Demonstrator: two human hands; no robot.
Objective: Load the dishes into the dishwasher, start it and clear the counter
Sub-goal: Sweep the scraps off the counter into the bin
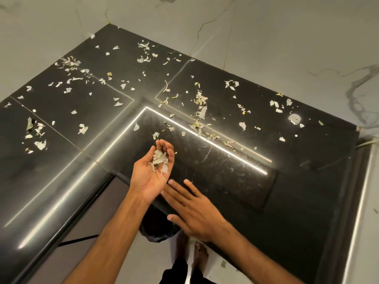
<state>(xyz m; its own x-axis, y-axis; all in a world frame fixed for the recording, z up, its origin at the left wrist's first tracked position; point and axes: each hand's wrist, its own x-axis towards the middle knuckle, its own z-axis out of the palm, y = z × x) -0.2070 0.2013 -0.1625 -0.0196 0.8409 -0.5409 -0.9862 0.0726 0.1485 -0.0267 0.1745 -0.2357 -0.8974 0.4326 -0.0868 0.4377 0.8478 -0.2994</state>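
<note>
Head view: pale, flaky scraps

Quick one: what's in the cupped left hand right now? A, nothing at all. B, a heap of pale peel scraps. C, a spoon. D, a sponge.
B: the left hand is cupped palm up with pale scraps heaped in it, the same sort of bits that lie scattered over the black counter.

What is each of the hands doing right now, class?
Left hand: cupped, holding pale scraps.
Right hand: open, fingers straight, holding nothing.
</note>
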